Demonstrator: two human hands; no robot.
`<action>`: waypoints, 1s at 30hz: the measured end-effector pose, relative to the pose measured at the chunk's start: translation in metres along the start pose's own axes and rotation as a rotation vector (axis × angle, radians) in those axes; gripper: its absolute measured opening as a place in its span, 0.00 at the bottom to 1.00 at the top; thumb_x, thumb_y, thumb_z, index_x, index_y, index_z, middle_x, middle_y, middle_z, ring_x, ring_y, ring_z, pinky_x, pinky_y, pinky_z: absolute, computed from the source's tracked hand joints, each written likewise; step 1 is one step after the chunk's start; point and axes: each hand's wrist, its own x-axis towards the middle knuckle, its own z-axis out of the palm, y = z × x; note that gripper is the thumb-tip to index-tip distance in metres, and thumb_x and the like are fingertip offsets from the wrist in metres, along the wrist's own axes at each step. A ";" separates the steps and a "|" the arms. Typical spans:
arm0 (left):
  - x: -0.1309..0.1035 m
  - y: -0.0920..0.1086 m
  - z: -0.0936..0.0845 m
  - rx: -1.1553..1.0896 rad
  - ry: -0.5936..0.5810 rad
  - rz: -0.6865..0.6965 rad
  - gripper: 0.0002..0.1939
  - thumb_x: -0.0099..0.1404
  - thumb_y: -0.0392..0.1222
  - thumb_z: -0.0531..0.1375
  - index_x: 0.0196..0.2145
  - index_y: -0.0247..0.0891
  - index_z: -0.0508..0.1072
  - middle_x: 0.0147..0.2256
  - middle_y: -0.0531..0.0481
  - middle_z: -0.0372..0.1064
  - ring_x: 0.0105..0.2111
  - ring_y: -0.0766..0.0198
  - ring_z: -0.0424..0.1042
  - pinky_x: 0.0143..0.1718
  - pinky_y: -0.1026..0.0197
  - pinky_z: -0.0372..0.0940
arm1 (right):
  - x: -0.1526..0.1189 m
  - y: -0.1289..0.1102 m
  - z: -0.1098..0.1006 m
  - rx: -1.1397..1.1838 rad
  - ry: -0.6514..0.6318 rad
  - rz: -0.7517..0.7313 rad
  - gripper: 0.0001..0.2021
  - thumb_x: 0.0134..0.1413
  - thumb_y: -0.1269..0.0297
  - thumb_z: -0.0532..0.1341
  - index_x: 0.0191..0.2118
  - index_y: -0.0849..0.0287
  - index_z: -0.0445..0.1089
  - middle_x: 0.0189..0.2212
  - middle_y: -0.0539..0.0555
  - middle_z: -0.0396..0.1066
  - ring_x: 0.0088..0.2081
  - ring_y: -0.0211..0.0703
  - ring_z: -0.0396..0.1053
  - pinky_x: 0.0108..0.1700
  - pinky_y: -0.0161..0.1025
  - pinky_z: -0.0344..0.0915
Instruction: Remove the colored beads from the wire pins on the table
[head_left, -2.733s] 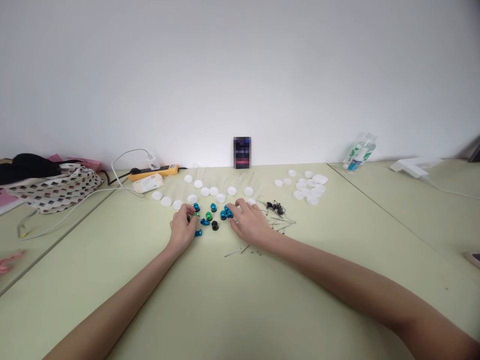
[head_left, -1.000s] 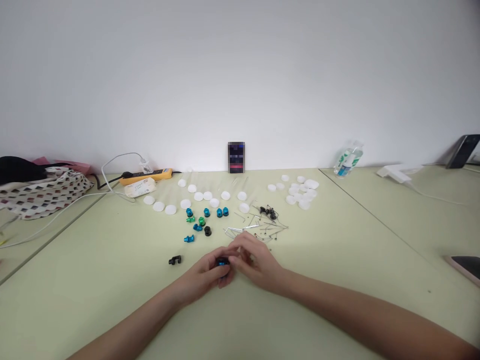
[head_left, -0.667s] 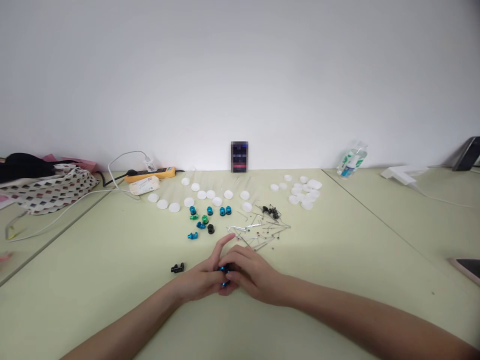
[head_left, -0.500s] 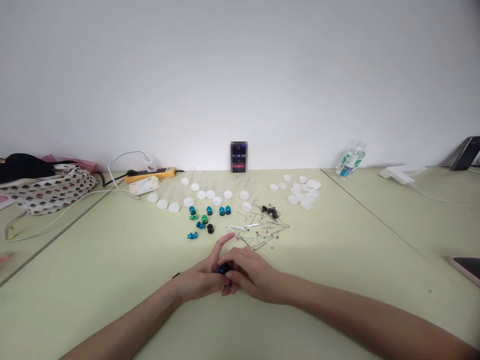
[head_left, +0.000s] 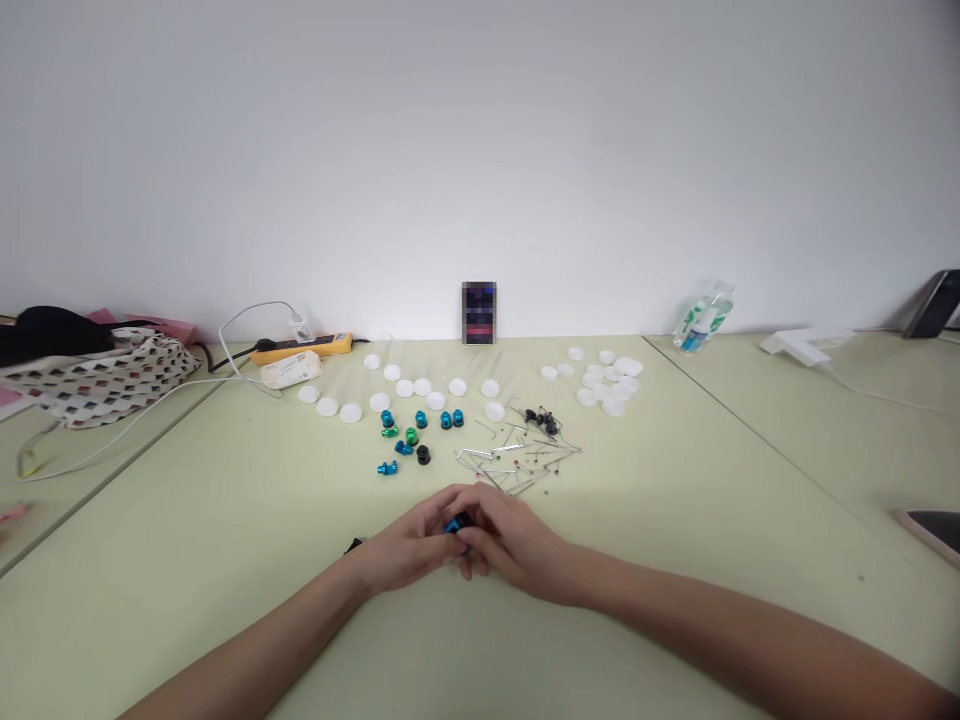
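My left hand [head_left: 409, 548] and my right hand [head_left: 506, 535] meet at the middle of the table, both closed around a small blue and black fitting [head_left: 456, 523]. Fingers cover most of it, so its full shape is hidden. Just beyond the hands lie several loose fittings: blue ones [head_left: 387, 468], green ones [head_left: 412, 436] and a black one [head_left: 424, 455]. To their right, thin metal rods and hex keys [head_left: 491, 455] are scattered with tiny screws. A cluster of small black parts [head_left: 541, 420] rests behind the rods. A small dark object [head_left: 353, 545] shows behind my left wrist.
Clear tubes with white caps [head_left: 351, 412] lie in a row behind the fittings. More white caps [head_left: 613, 385] are grouped at the right. A yellow power strip [head_left: 322, 344], a patterned bag [head_left: 112, 375], a clear bottle [head_left: 701, 320] and a propped phone [head_left: 479, 313] line the wall.
My left index finger, stretched out before, has curled in over the fitting. The fitting has shifted slightly up and to the right, showing more blue. Both hands stay together on it.
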 end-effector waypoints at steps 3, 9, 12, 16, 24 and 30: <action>0.001 -0.001 0.004 0.130 0.110 0.038 0.18 0.62 0.41 0.56 0.48 0.39 0.59 0.34 0.46 0.66 0.31 0.61 0.70 0.32 0.60 0.62 | 0.000 0.003 -0.001 0.029 0.073 0.025 0.06 0.60 0.69 0.48 0.43 0.57 0.57 0.24 0.47 0.63 0.25 0.34 0.63 0.30 0.34 0.63; -0.013 0.014 0.007 0.821 0.488 0.139 0.15 0.63 0.45 0.51 0.48 0.43 0.59 0.38 0.46 0.65 0.28 0.64 0.65 0.27 0.63 0.60 | 0.005 0.017 -0.011 0.146 0.373 0.221 0.10 0.57 0.57 0.53 0.41 0.57 0.58 0.26 0.48 0.61 0.25 0.34 0.60 0.28 0.34 0.60; -0.040 0.035 0.000 1.327 0.481 0.100 0.13 0.59 0.46 0.55 0.42 0.44 0.65 0.44 0.45 0.61 0.40 0.56 0.64 0.37 0.58 0.59 | 0.009 0.023 -0.015 0.254 0.451 0.297 0.14 0.55 0.53 0.55 0.40 0.57 0.58 0.30 0.50 0.61 0.25 0.32 0.60 0.27 0.33 0.61; -0.082 0.051 -0.014 1.467 0.491 -0.226 0.17 0.56 0.49 0.57 0.43 0.44 0.62 0.41 0.47 0.61 0.35 0.57 0.65 0.32 0.61 0.58 | 0.012 0.025 -0.013 0.316 0.481 0.339 0.13 0.53 0.54 0.58 0.39 0.57 0.59 0.30 0.49 0.61 0.24 0.31 0.59 0.27 0.32 0.60; -0.070 0.033 -0.031 1.343 0.490 -0.259 0.08 0.63 0.44 0.46 0.29 0.41 0.60 0.31 0.50 0.62 0.26 0.63 0.61 0.26 0.63 0.54 | 0.010 0.026 -0.009 0.310 0.505 0.273 0.12 0.53 0.55 0.57 0.40 0.56 0.59 0.29 0.48 0.61 0.21 0.30 0.58 0.22 0.30 0.57; -0.049 0.032 -0.044 1.460 0.506 -0.174 0.14 0.64 0.44 0.43 0.31 0.39 0.65 0.35 0.47 0.59 0.28 0.62 0.62 0.29 0.61 0.57 | 0.010 0.029 -0.009 0.328 0.501 0.276 0.12 0.53 0.55 0.57 0.40 0.56 0.59 0.32 0.49 0.61 0.18 0.27 0.58 0.19 0.30 0.58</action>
